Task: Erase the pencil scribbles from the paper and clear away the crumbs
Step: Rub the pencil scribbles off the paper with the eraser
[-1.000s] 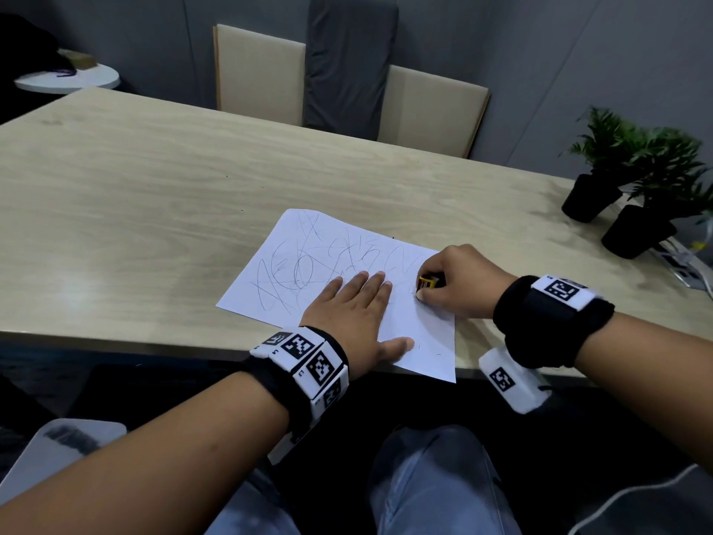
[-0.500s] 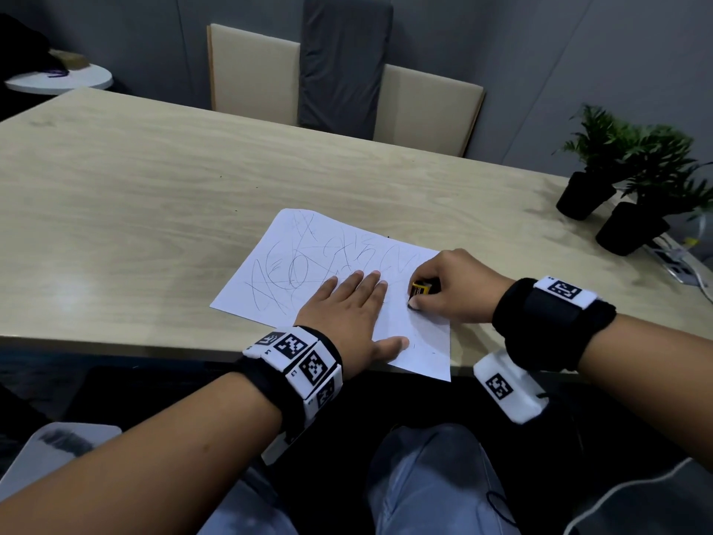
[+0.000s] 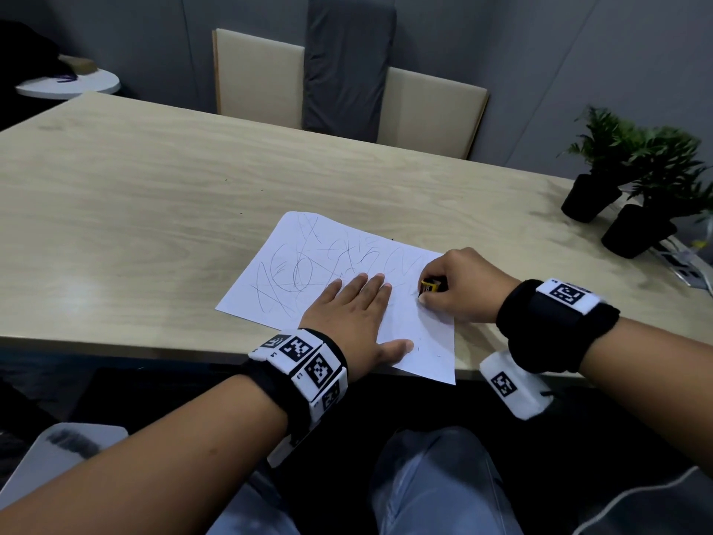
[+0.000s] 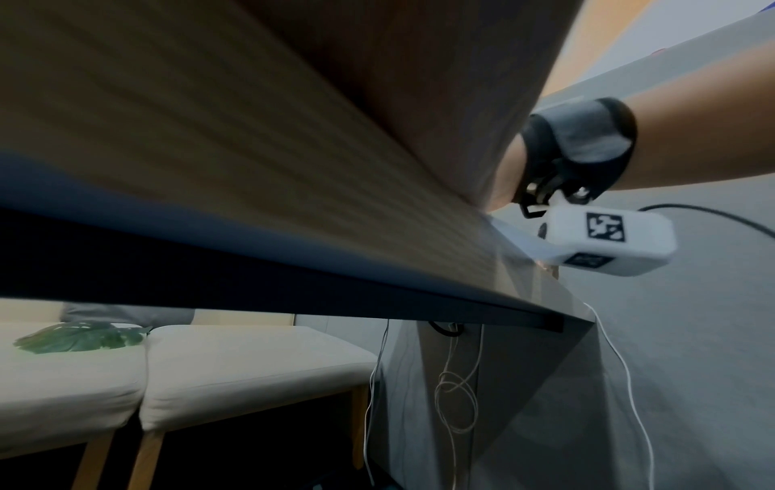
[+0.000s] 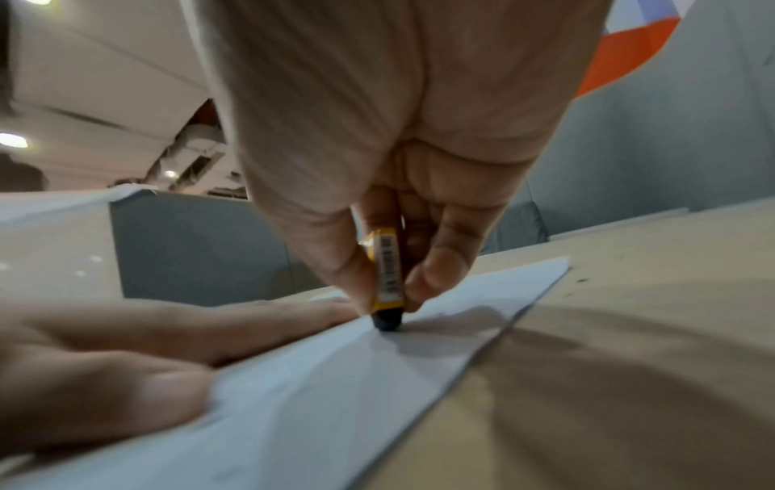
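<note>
A white sheet of paper point(image 3: 304, 260) covered in pencil scribbles lies near the front edge of the wooden table point(image 3: 135, 195). My left hand point(image 3: 357, 314) lies flat on the sheet, fingers straight, pressing it down. My right hand point(image 3: 455, 287) pinches an eraser in a yellow sleeve point(image 3: 430, 284) and holds it against the right part of the sheet. In the right wrist view the eraser point(image 5: 387, 281) stands upright between thumb and fingers, its dark tip on the paper point(image 5: 335, 381). The left wrist view shows only the table's edge and underside.
Two small potted plants point(image 3: 632, 179) stand at the table's right end, with cables beside them. Upholstered chairs point(image 3: 347, 83) stand beyond the far edge. A small round white table point(image 3: 69, 84) is at far left. A few dark specks lie on the wood.
The right hand has made small shifts with the eraser on the sheet's right part. The left hand stays flat on the paper.
</note>
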A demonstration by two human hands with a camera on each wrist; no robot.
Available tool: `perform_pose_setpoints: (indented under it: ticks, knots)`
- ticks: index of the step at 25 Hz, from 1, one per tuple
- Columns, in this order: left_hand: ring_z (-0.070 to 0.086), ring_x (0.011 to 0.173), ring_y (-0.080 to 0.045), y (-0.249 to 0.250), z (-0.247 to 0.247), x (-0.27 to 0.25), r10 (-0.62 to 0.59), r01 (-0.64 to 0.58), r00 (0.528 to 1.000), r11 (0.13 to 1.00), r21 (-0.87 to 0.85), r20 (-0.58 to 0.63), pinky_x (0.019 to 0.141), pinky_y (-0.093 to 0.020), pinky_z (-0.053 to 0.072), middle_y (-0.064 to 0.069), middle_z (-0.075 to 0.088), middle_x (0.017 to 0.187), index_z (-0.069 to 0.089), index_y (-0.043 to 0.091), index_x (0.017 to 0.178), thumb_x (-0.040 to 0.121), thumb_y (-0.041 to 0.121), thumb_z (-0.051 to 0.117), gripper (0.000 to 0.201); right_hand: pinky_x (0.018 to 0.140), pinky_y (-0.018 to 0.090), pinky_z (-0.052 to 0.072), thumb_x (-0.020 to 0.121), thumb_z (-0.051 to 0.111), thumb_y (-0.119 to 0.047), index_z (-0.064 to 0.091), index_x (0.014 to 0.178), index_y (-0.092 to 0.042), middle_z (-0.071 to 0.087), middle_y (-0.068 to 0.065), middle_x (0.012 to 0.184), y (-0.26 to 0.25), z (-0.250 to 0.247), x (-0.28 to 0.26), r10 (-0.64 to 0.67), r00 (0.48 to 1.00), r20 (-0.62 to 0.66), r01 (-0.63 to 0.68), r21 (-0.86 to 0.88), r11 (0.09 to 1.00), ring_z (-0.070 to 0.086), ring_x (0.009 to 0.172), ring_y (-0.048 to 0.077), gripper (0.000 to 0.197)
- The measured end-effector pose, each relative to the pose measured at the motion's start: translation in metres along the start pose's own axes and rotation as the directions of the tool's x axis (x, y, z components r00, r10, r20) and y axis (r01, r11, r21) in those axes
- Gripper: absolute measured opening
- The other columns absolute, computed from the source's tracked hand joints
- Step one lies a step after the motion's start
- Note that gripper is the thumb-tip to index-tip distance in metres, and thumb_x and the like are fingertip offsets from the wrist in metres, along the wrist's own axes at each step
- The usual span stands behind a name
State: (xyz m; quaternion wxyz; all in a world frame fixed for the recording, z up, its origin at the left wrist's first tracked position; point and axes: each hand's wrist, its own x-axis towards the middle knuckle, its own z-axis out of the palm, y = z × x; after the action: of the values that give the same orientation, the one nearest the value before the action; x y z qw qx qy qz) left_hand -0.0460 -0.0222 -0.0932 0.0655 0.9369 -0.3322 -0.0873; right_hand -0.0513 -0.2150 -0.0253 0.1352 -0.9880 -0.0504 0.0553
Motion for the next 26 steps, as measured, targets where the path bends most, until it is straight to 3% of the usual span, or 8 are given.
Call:
perform_pose_setpoints:
  ticks: [3, 7, 10, 13, 16, 20, 23, 26]
  knots:
    - [-0.015, 0.149, -0.010, -0.001, 0.000, 0.000, 0.005, -0.005, 1.000, 1.000, -0.003, 0.004, 0.121, -0.038, -0.008, 0.007, -0.015, 0.163, -0.007, 0.021, 0.156, 0.091, 0.071, 0.023, 0.087, 0.069, 0.035, 0.054, 0.079, 0.064, -0.018, 0.073, 0.081, -0.013, 0.070, 0.002, 0.076, -0.012, 0.009, -0.009, -0.078, 0.995, 0.062, 0.078, 0.016, 0.997, 0.063, 0.074, 0.017, 0.010]
    - [-0.013, 0.149, -0.010, 0.005, -0.001, 0.004, 0.000, 0.000, 1.000, 1.000, -0.012, -0.025, 0.121, -0.037, -0.007, 0.005, -0.011, 0.164, -0.003, 0.019, 0.156, 0.094, 0.067, 0.025, 0.084, 0.067, 0.035, 0.054, 0.078, 0.067, -0.019, 0.073, 0.077, -0.015, 0.071, 0.002, 0.072, -0.014, 0.010, -0.009, -0.021, 0.999, 0.050, 0.015, 0.111, 0.994, 0.063, 0.070, 0.017, 0.008]
    - [-0.012, 0.149, -0.010, 0.008, 0.001, 0.010, 0.011, -0.013, 0.999, 0.999, -0.036, -0.052, 0.121, -0.036, -0.007, 0.005, -0.009, 0.164, -0.001, 0.020, 0.157, 0.095, 0.062, 0.025, 0.079, 0.061, 0.033, 0.051, 0.077, 0.067, -0.017, 0.072, 0.075, -0.012, 0.070, 0.007, 0.070, -0.024, 0.017, -0.013, -0.050, 0.996, 0.081, 0.037, 0.151, 0.988, 0.061, 0.064, 0.019, 0.008]
    - [-0.014, 0.149, -0.009, 0.005, 0.002, 0.012, 0.010, -0.011, 0.999, 0.999, -0.036, -0.032, 0.121, -0.036, -0.007, 0.007, -0.012, 0.163, -0.003, 0.022, 0.156, 0.094, 0.067, 0.022, 0.081, 0.059, 0.034, 0.049, 0.077, 0.066, -0.018, 0.070, 0.076, -0.004, 0.068, 0.014, 0.073, -0.013, 0.011, -0.004, -0.008, 0.999, 0.039, 0.004, 0.091, 0.996, 0.057, 0.063, 0.025, 0.014]
    - [-0.015, 0.148, -0.009, 0.006, 0.002, 0.011, 0.004, -0.004, 1.000, 0.999, -0.032, -0.021, 0.121, -0.037, -0.007, 0.008, -0.014, 0.163, -0.005, 0.022, 0.156, 0.094, 0.067, 0.021, 0.082, 0.056, 0.032, 0.044, 0.077, 0.064, -0.016, 0.068, 0.076, -0.001, 0.067, 0.016, 0.074, -0.001, 0.002, 0.004, 0.066, 0.998, -0.025, -0.065, 0.039, 0.997, 0.050, 0.059, 0.018, 0.016]
    - [-0.013, 0.149, -0.009, 0.006, 0.004, 0.011, 0.004, -0.006, 0.999, 0.999, -0.032, -0.048, 0.121, -0.035, -0.007, 0.008, -0.011, 0.164, -0.003, 0.022, 0.157, 0.094, 0.068, 0.022, 0.082, 0.057, 0.032, 0.047, 0.077, 0.063, -0.018, 0.069, 0.072, -0.010, 0.066, 0.008, 0.067, -0.021, 0.014, -0.007, -0.015, 0.998, 0.065, 0.013, 0.042, 0.999, 0.052, 0.058, 0.017, 0.011]
    - [-0.014, 0.149, -0.008, 0.006, 0.003, 0.010, 0.005, -0.006, 0.999, 1.000, -0.031, -0.041, 0.120, -0.035, -0.008, 0.008, -0.012, 0.163, -0.005, 0.021, 0.157, 0.094, 0.068, 0.021, 0.082, 0.055, 0.032, 0.043, 0.077, 0.063, -0.017, 0.068, 0.078, -0.001, 0.066, 0.016, 0.073, -0.009, 0.005, 0.006, 0.026, 1.000, -0.005, -0.026, -0.006, 1.000, 0.046, 0.058, 0.015, 0.017]
    - [-0.014, 0.148, -0.008, 0.007, 0.003, 0.009, -0.005, 0.004, 0.999, 1.000, -0.026, -0.040, 0.121, -0.035, -0.008, 0.007, -0.013, 0.163, -0.006, 0.020, 0.156, 0.094, 0.068, 0.021, 0.084, 0.057, 0.030, 0.044, 0.078, 0.062, -0.016, 0.069, 0.077, -0.003, 0.066, 0.013, 0.071, -0.008, 0.006, 0.006, 0.015, 1.000, 0.001, -0.015, -0.024, 1.000, 0.047, 0.059, 0.015, 0.015]
